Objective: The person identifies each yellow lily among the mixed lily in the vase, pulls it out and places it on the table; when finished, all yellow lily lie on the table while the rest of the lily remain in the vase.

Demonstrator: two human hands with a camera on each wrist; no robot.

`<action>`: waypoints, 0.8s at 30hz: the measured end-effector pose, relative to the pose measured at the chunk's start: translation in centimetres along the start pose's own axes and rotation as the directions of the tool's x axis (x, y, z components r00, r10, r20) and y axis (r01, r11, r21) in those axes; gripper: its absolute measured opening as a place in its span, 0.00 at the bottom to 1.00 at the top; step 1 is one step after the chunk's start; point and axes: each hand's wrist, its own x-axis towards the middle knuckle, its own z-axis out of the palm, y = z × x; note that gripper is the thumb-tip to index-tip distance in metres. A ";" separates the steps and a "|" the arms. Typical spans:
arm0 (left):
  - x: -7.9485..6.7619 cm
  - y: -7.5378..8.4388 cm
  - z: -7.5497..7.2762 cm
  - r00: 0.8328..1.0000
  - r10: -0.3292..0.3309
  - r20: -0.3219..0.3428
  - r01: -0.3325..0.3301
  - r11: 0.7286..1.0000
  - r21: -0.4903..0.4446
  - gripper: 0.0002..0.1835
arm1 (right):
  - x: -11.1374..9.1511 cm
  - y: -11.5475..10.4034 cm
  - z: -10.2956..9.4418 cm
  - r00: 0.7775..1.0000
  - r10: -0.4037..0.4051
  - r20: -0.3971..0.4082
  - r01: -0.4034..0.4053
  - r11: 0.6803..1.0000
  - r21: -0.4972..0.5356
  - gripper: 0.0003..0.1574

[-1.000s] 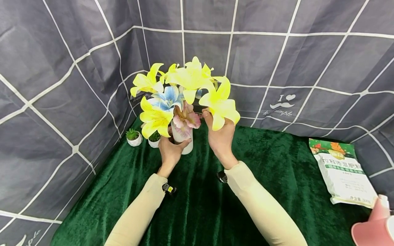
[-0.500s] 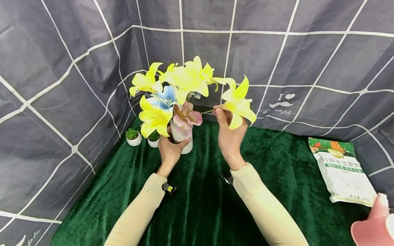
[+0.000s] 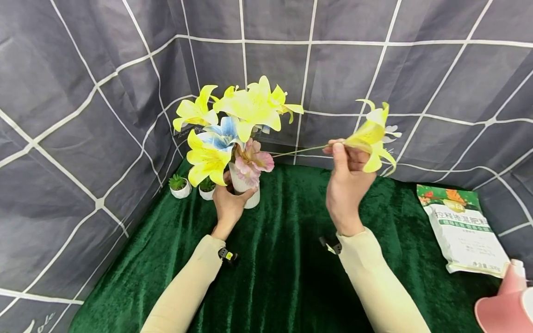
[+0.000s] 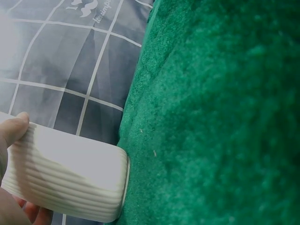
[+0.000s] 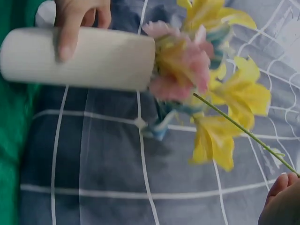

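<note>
My left hand (image 3: pixel 229 203) grips a white ribbed vase (image 3: pixel 251 199), its thumb across the front; the left wrist view shows the vase (image 4: pixel 70 173) standing on green cloth. Yellow lilies (image 3: pixel 208 159), a blue lily (image 3: pixel 225 134) and a pink flower (image 3: pixel 251 162) fill it. To the right, my right hand (image 3: pixel 347 194) pinches a single yellow lily (image 3: pixel 368 136) just below its bloom. That lily's thin green stem (image 3: pixel 304 150) runs left and ends behind the pink flower; in the right wrist view the stem (image 5: pixel 239 125) slants up to the bouquet.
Two small potted succulents (image 3: pixel 180 186) stand left of the vase. At the right lies a white and green printed bag (image 3: pixel 466 236), with a pink watering can or similar pink vessel (image 3: pixel 501 310) at the lower right corner. A grey checked curtain (image 3: pixel 341 78) closes off the back and left.
My right hand has moved right, drawing the yellow lily away from the bouquet, so a long stretch of stem now shows. The left hand still holds the vase in place.
</note>
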 end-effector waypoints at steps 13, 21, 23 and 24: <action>-0.2 -0.2 -0.3 1.000 -0.010 -0.014 0.010 1.000 -0.018 0.39 | 3.7 -3.0 -10.4 0.994 0.043 -0.098 -0.058 0.986 -0.158 0.03; -0.1 0.0 -0.3 1.000 -0.016 -0.006 0.016 1.000 -0.025 0.38 | 5.5 -4.1 -17.7 0.980 0.153 -0.125 -0.196 0.838 -0.509 0.03; 0.0 0.0 -0.1 1.000 -0.012 -0.006 0.011 1.000 -0.025 0.37 | 5.8 -4.4 -19.0 0.966 0.206 -0.158 -0.259 0.729 -0.634 0.05; 0.0 0.0 0.0 1.000 -0.010 -0.008 0.010 1.000 -0.025 0.37 | 5.9 -4.4 -19.6 0.957 0.231 -0.176 -0.287 0.665 -0.690 0.05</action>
